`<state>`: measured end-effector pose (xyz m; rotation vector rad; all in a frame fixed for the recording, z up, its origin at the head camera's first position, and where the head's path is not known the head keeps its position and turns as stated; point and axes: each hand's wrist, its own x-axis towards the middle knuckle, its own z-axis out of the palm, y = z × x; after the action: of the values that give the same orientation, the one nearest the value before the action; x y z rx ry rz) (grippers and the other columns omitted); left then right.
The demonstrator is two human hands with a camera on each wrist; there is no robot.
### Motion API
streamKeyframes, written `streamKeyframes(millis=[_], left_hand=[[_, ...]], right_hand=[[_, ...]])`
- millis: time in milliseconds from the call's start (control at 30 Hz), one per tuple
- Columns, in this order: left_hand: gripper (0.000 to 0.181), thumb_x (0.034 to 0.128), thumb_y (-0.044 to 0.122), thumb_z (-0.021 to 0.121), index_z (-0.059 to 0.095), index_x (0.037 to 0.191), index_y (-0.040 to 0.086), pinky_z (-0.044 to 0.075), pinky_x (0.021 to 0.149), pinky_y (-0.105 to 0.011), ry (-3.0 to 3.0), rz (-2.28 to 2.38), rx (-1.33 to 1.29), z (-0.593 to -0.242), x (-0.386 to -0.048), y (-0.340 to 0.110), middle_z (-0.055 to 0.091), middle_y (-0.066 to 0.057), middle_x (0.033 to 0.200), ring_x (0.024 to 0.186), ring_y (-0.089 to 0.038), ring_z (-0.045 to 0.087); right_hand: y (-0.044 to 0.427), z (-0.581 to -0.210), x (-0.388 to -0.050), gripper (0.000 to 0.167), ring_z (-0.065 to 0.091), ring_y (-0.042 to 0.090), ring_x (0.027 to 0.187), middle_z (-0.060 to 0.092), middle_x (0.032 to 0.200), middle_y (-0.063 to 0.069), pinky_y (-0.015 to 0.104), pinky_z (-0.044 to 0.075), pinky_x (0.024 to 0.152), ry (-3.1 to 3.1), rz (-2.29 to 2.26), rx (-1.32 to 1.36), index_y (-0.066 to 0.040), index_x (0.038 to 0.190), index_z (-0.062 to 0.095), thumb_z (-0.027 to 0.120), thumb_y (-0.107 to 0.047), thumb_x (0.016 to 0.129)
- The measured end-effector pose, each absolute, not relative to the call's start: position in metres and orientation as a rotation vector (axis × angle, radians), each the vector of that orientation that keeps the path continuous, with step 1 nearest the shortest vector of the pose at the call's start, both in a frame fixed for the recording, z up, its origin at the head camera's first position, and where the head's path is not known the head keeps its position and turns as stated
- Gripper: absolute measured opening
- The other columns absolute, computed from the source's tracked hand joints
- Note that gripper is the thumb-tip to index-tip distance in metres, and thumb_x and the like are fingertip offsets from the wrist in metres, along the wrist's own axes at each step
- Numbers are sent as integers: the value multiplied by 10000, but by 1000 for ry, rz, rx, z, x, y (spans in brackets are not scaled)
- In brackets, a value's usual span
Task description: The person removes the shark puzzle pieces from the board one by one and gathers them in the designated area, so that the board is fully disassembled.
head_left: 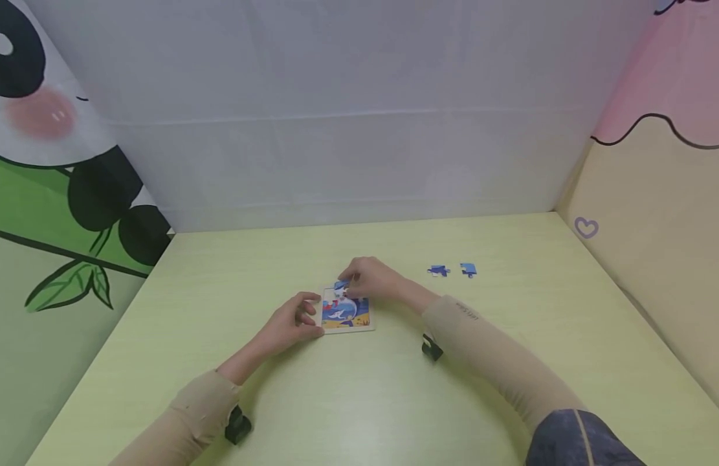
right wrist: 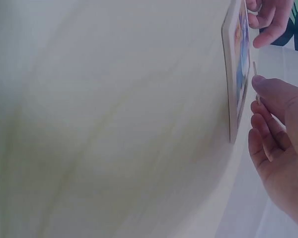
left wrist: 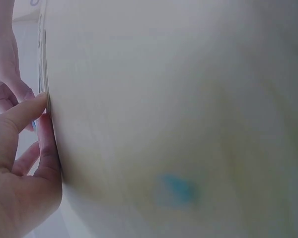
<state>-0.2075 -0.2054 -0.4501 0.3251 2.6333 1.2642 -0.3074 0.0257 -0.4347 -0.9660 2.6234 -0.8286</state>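
A puzzle board point(head_left: 349, 332) lies flat on the pale yellow table point(head_left: 359, 401), in the middle, right between the person's hands. The left hand point(head_left: 290, 321) is at the board's left side. Its thumb and pointing finger are spread apart, with their tips on the edge. I think it is there so the board won't slide. The right hand point(head_left: 375, 278) pinches a small blue and white puzzle piece point(head_left: 339, 288) between thumb and finger, just above the board near the far left corner.

It looks like the step now is putting this piece in. That calls for turning it until its bumps match the gap, then pressing it down flat.

The board is thin, with a light rim. Its picture has a big blue whale with a white belly, yellow sand below and a bit of red on the left. There is a pale bare patch at the top left. One loose piece point(head_left: 438, 270) and another blue piece point(head_left: 468, 270) lie well apart from it, off to the right.
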Motion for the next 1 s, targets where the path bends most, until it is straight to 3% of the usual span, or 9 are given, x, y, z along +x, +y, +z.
streamKeyframes(millis=[333, 1000], left_hand=[[694, 812, 145, 799, 501, 1433, 67, 500, 801, -287, 2663, 1182, 372, -450, -208, -205, 585, -154, 1138, 970, -195, 618], [671, 814, 163, 793, 521, 1426, 124, 543, 854, -359, 2655, 1143, 362, -449, -209, -211, 577, -154, 1171, 995, -207, 632]], right_hand=[[57, -425, -314, 352, 613, 208, 1099, 677, 1209, 40, 352, 506, 943, 2718, -825, -1022, -136, 1260, 678, 700, -214, 918], [123, -430, -327, 331, 593, 281, 1118, 671, 1189, 72, 431, 510, 941, 2749, -906, -912, -107, 1222, 693, 718, -171, 898]])
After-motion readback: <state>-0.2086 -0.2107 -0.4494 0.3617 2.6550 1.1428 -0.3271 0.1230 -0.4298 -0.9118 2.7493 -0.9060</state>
